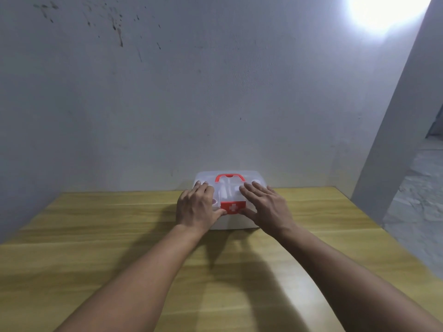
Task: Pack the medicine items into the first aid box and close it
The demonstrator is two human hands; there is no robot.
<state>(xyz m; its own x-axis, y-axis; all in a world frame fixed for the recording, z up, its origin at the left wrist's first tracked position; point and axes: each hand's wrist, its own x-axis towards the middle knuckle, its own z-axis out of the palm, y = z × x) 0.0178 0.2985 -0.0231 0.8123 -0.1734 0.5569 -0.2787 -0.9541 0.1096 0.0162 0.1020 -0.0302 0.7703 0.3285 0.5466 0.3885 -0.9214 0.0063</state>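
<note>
A translucent white first aid box stands at the table's far edge against the wall, its lid down. A red handle lies folded on the lid, and a red latch with a white cross is at the front. Pale items show dimly through the lid. My left hand lies flat on the lid's left part, its thumb beside the latch. My right hand lies flat on the right part, fingers spread, thumb by the latch's right side.
The wooden table stretches toward me, with my forearms' shadows on it. A grey stained wall rises right behind the box. At the right stand a pale pillar and a rough floor.
</note>
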